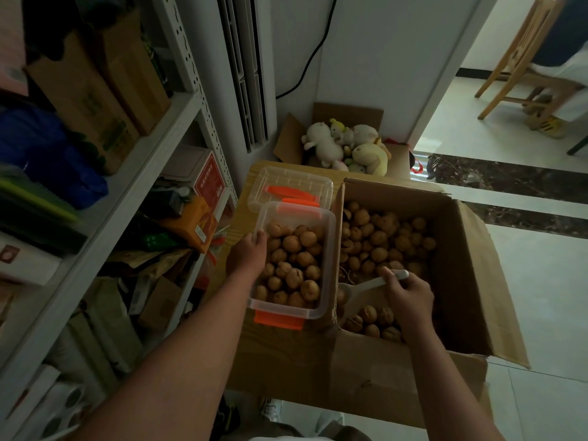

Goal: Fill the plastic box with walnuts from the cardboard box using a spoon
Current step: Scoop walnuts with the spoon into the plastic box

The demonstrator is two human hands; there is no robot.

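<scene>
Plastic box (330, 249) stands on a wooden top (245, 198), against the cardboard box's (461, 265) left wall, and is heaped with walnuts (292, 259). Left hand (248, 253) grips its left rim. Right hand (410, 297) holds the spoon (366, 286) by the handle, with the bowl low in the near-left corner of the cardboard box.

Both bare forearms reach forward and down. The left hand (248, 253) grips the left rim of the plastic box (331, 259), fingers curled over it, knuckles up. The right hand (410, 297) pinches the spoon (369, 284) near its handle's end, the bowl lying left of the grip.
</scene>
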